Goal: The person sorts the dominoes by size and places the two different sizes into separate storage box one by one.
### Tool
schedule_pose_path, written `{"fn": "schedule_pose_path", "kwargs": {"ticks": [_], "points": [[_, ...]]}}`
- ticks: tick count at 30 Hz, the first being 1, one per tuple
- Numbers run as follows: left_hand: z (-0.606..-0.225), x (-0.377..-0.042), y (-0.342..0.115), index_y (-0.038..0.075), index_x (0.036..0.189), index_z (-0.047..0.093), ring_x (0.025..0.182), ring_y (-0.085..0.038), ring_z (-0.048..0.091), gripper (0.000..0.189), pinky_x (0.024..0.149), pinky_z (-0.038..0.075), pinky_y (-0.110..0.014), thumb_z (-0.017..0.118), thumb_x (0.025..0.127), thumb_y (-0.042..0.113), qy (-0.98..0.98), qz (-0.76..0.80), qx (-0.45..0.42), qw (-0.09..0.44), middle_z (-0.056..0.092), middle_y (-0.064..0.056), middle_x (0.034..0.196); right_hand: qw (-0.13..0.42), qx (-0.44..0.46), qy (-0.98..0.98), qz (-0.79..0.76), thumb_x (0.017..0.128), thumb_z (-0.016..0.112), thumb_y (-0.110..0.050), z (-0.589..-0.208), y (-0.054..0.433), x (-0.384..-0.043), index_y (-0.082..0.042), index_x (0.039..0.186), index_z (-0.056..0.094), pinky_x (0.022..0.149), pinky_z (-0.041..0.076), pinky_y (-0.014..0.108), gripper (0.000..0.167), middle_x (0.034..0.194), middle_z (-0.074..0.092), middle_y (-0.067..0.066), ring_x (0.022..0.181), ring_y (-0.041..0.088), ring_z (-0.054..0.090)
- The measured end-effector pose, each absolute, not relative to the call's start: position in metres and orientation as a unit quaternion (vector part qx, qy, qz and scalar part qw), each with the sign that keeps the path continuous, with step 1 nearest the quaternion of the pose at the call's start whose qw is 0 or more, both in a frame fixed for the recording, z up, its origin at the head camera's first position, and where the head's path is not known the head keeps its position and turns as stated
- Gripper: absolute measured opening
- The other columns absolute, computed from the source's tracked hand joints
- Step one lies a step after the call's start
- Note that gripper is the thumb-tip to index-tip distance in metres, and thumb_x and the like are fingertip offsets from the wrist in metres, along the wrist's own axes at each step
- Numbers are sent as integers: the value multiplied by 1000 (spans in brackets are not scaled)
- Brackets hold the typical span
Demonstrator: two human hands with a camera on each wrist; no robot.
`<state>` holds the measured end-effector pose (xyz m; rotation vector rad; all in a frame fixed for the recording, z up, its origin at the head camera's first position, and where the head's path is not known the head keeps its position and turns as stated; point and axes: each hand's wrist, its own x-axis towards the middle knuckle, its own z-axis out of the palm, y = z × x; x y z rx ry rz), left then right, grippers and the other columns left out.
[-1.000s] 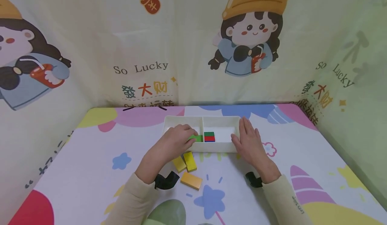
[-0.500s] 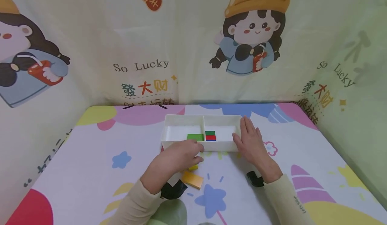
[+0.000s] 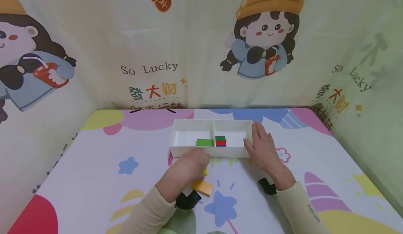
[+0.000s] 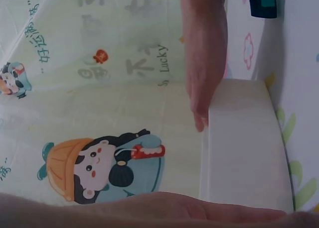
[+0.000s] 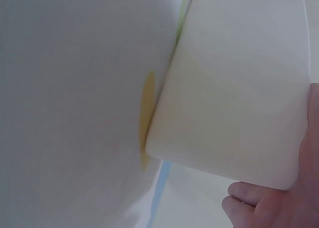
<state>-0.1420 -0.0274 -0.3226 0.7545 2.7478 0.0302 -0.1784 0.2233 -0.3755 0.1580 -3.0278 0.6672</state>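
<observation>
My left hand [image 3: 190, 163] is bent down just in front of a white two-compartment box [image 3: 233, 152], fingers curled and thumb drawn in. It pinches a yellow block [image 3: 205, 171], mostly hidden under the hand, with only a corner showing by the thumb. Nearer to me an orange-yellow block [image 3: 203, 188] lies flat, partly behind the wrist. Against the box's right end rests my right hand [image 3: 264, 153], fingers straight and thumb at the rim. A light green block [image 3: 204, 142] lies in the left compartment. The right one holds a dark green block [image 3: 220, 138] and a red block [image 3: 220, 143], side by side.
A patterned cloth [image 3: 151, 188] covers the table, with a printed curtain [image 3: 195, 52] rising behind it. Black wrist mounts [image 3: 188, 200] hang below both wrists, the left one close to the orange-yellow block.
My left hand has come out of the left compartment, leaving the light green block there, and moved towards me onto the yellow blocks. Its fingers have closed. The right hand stays on the box.
</observation>
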Motion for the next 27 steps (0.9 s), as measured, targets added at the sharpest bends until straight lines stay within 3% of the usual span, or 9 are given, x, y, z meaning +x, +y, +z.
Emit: {"fn": "schedule_pose_path", "kwargs": {"ticks": [10,16,27], "points": [[-325,-132,-22,11,109,68,92,-16,52,29,78,55,-19,79,83,18,942,10,325,88,60,-7,100,21,54,-974,217,103,39,-32,-375,224,-178,7,156,10,120,6,66,72,165,5,25,152,43,6],[-333,-135,-19,12,104,67,88,-15,53,17,77,51,-18,74,88,15,921,12,386,41,61,-6,95,25,57,-975,214,104,39,-32,-375,224,-179,7,156,10,119,6,66,71,165,5,25,152,43,6],[-340,-138,-9,13,124,64,102,-15,53,33,89,53,-17,69,92,18,918,12,390,69,58,-6,110,24,57,-975,212,104,39,-32,-375,224,-178,7,156,10,119,7,67,71,165,6,25,152,43,6]]}}
